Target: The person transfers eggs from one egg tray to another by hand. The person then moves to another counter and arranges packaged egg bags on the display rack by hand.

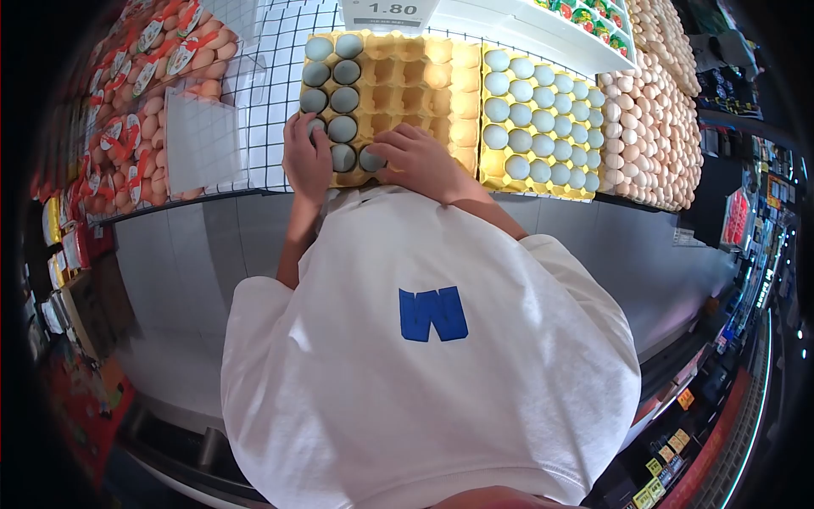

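A yellow egg tray [465, 93] lies in front of me, with pale blue-green eggs [344, 100] filling most of its two leftmost columns. The cups further right in it hold nothing. At the tray's near left side, my left hand [307, 163] has its fingers curled round an egg [316, 126] that is partly hidden by them. My right hand [424, 163] reaches in from the right, its fingers closed on another egg [370, 159] in the near row. Beside this tray stands a second yellow tray [496, 174] full of similar eggs.
Bagged brown eggs with red labels [153, 110] are heaped at the left, near a clear plastic panel [203, 140]. Piled light brown eggs [649, 136] stand at the right. A price sign [390, 12] and a white case of packed goods [577, 38] are behind.
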Demonstrator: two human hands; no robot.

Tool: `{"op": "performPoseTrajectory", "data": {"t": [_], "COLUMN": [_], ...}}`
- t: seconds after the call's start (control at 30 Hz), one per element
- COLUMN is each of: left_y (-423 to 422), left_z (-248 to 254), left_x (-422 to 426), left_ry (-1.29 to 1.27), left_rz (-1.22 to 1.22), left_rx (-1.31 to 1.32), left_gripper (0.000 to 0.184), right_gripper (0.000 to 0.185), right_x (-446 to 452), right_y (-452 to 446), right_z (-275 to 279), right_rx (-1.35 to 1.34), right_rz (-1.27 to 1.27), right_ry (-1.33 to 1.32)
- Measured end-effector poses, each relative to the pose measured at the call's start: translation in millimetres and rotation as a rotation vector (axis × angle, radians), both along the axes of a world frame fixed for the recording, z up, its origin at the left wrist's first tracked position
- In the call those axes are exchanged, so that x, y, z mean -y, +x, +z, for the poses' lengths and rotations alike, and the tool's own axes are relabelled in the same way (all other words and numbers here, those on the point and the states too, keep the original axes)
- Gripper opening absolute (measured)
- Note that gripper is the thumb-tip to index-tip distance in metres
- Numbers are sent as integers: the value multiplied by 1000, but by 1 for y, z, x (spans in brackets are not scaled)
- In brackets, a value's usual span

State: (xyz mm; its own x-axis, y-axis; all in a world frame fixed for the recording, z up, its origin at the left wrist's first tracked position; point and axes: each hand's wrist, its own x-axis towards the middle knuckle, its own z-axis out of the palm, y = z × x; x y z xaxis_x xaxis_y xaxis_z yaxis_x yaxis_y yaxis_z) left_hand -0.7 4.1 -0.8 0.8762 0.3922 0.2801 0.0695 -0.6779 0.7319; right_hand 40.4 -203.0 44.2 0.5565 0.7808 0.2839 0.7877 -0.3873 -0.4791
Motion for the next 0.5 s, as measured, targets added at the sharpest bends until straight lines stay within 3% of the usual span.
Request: {"op": "performPoseTrajectory", "data": {"t": [0.13, 0.27, 0.33, 0.37, 0.43, 0.5], "left_y": [1, 1, 0, 0, 0, 0], "left_z": [-2, -2, 0, 2, 3, -1], "left_x": [-1, 0, -1, 0, 2, 0], "left_ry": [27, 20, 37, 18, -7, 15], "left_rz": [-1, 6, 17, 16, 7, 6], "left_rx": [6, 19, 30, 11, -5, 8], "left_gripper": [26, 26, 26, 26, 27, 27], "right_gripper": [40, 40, 39, 39, 38, 43], "right_x": [-13, -10, -2, 3, 15, 34], "right_y": [-1, 3, 3, 3, 5, 6], "right_z": [-4, 3, 13, 11, 1, -5], "right_rx": [-50, -31, -631, -632, -1260, -1344], "right_rz": [85, 93, -112, -110, -293, -345], "right_ry": [-134, -94, 31, 29, 657, 765]}}
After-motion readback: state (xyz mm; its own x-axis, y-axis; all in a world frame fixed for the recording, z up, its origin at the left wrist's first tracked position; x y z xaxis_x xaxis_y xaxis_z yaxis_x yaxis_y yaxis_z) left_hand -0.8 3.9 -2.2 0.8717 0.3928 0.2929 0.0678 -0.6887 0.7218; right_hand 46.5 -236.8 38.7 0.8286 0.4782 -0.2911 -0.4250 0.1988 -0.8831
